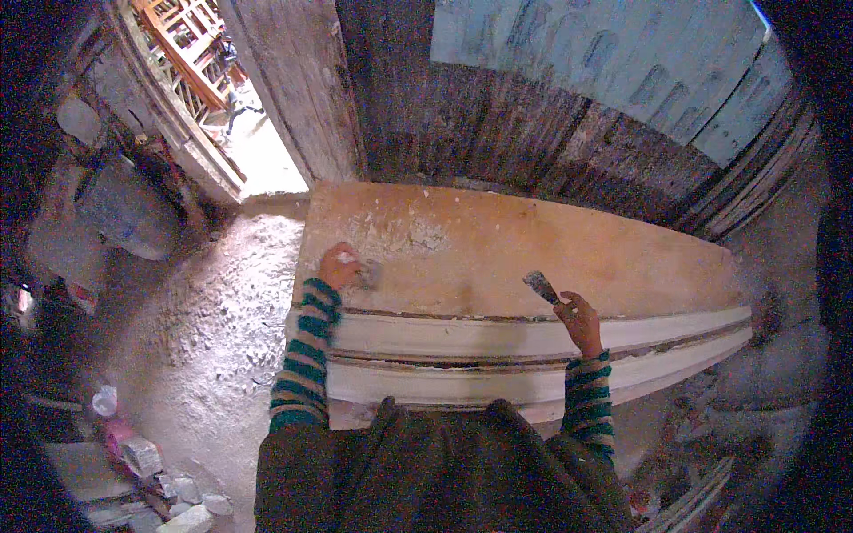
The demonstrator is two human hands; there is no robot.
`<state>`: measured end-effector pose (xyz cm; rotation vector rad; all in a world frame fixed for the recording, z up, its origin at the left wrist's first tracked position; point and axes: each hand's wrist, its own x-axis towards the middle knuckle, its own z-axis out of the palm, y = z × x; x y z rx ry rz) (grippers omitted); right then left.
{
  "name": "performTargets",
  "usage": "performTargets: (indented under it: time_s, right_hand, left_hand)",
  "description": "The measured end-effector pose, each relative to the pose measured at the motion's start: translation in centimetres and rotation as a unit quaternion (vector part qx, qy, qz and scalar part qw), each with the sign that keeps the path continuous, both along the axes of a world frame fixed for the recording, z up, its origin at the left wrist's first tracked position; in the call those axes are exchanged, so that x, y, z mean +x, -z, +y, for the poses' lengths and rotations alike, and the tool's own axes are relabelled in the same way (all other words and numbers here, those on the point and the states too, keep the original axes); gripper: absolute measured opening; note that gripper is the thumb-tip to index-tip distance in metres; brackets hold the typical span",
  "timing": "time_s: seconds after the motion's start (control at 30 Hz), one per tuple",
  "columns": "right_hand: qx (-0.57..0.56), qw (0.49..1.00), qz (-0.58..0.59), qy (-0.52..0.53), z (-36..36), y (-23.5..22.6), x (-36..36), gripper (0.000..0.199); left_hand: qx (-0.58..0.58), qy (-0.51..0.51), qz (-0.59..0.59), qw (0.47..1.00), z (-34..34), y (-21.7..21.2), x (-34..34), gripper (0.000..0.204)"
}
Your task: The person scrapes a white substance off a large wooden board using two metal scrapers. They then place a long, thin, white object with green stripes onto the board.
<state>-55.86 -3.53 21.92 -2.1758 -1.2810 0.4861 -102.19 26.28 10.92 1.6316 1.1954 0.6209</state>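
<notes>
A: What sits closest?
B: A dark garment (pixel 426 471) at the lower edge, with green-and-beige striped sleeves (pixel 302 377) reaching forward on both sides.
A: And past that?
B: Two long white strips (pixel 444 336), side by side across the near part of the work surface, a dark gap between them.
A: The right hand?
B: The right hand (pixel 582 323) is above the strips, fingers closed round the handle of a scraper (pixel 540 288). Its blade points away and leftward, over a tan board (pixel 498 240); I can't tell if they touch.
A: The left?
B: The left hand (pixel 340 266) is over the board's left end, beside a blurred grey shape (pixel 367 274). Whether it grips that, I can't tell.
A: Farther off?
B: White crumbs (pixel 418 236) on the board, then a dark plank wall (pixel 515 124) under a pale blue panel (pixel 604 49). A bright doorway (pixel 269 164) opens at left.
</notes>
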Motion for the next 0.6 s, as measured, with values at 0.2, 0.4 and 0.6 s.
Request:
performTargets:
  time_s: [0.2,0.4,0.6]
  right_hand:
    - [-0.077,0.979,-0.019,-0.19,3.7,-2.6,-2.7,0.029]
    - [-0.182,0.956,0.049,-0.223,5.3,-4.1,-1.2,0.026]
    - [-0.189,0.966,-0.005,-0.178,4.2,-4.2,1.7,0.026]
  left_hand:
    - [0.089,-0.125,-0.044,0.987,-4.0,-9.2,-0.4,0.016]
    - [0.071,-0.03,-0.119,0.99,-9.2,-6.2,9.6,0.018]
    - [-0.005,-0.045,-0.254,0.966,-6.1,0.9,4.5,0.015]
